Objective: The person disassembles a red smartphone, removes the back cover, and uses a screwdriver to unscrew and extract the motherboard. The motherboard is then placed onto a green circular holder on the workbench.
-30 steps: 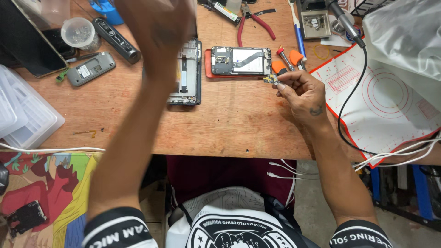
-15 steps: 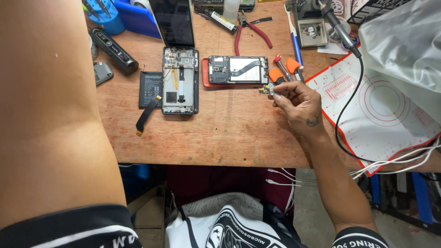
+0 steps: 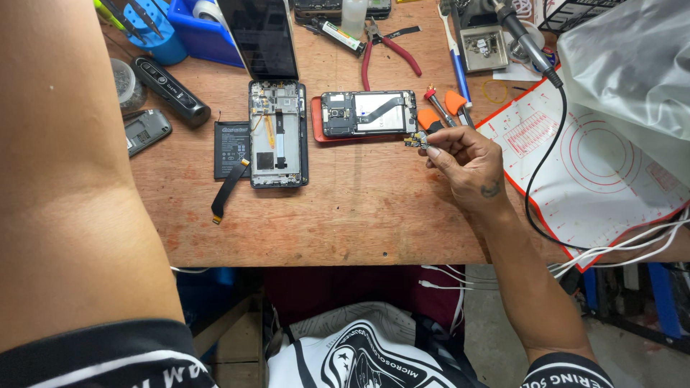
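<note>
Wooden bench (image 3: pixel 374 215), worn top. On it: opened phone (image 3: pixel 279 133) w/ black battery (image 3: pixel 231 149) just left, flex cable (image 3: pixel 228 190) below; 2nd phone (image 3: pixel 368 113) on red case; pliers (image 3: pixel 388 50), black remote (image 3: pixel 172 91), blue tray (image 3: pixel 205 36); red-edged mat (image 3: pixel 596 158) at rt, black cord (image 3: pixel 539 165) across it.

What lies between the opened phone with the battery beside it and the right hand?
In the head view, another opened phone on a red tray lies between the opened phone and the right hand.
</note>
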